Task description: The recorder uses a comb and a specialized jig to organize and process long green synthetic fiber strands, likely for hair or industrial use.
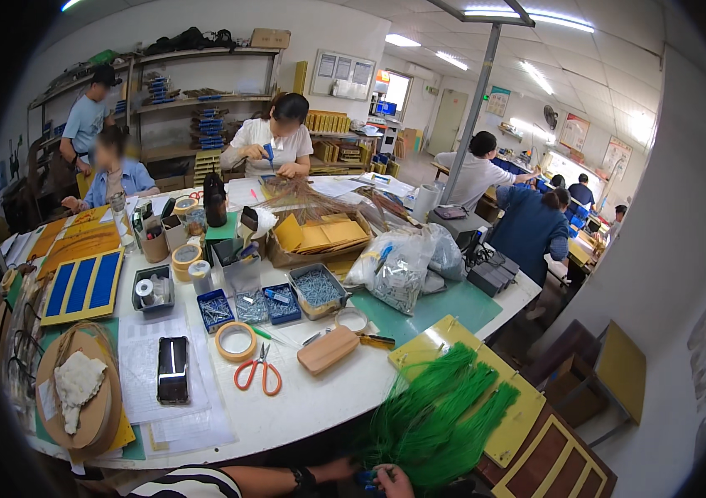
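Observation:
At the bottom edge, below the table front, my left hand (pixel 334 471) reaches in from a striped sleeve with a dark band on the wrist. Its fingers are dim and smeared, so their grip does not show. Just right of it my right hand (pixel 393 481) has its fingers curled closed beside a small blue object (pixel 365 479); what they pinch is hidden. A large bundle of long green strands (pixel 444 411) fans out above and right of this hand, its lower ends running down toward the fingers. Part of the bundle lies over a yellow board (pixel 512 444).
Orange-handled scissors (pixel 259 371), a phone (pixel 173 369), a tape roll (pixel 235 341) and a wooden block (pixel 328 349) lie on the white table (pixel 311 408). Behind them stand screw bins (pixel 318 286) and a cardboard box (pixel 320 249). Several co-workers sit or stand around. A framed board (pixel 552 465) lies lower right.

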Motion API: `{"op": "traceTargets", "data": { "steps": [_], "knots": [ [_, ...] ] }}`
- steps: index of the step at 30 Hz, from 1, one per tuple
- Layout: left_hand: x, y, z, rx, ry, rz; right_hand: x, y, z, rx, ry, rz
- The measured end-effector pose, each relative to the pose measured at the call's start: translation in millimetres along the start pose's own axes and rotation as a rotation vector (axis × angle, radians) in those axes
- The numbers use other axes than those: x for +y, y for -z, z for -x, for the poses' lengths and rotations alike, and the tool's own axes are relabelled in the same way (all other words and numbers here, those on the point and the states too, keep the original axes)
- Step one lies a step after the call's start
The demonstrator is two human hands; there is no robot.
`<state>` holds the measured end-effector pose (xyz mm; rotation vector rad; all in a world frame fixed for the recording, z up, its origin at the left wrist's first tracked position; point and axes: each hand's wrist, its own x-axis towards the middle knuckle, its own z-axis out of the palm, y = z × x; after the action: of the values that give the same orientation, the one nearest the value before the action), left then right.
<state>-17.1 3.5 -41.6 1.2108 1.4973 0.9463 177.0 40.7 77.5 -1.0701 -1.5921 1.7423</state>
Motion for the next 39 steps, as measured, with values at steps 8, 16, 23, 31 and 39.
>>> {"op": "traceTargets", "data": {
  "steps": [8,16,23,31,39],
  "knots": [
    [77,10,32,-0.024,0.041,-0.298,14,3,11,0.067,-0.282,-0.514],
    [93,4,48,-0.181,-0.160,-0.216,37,16,-3,0.071,-0.215,-0.559],
    [122,26,42,-0.092,-0.306,-0.090,18,22,-1,-0.046,-0.202,-0.661],
    [119,13,50,-0.078,-0.290,-0.122,19,19,14,-0.070,-0.210,-0.539],
    [91,13,40,0.248,0.022,0.039,15,20,16,-0.073,-0.181,-0.530]
  ]
}}
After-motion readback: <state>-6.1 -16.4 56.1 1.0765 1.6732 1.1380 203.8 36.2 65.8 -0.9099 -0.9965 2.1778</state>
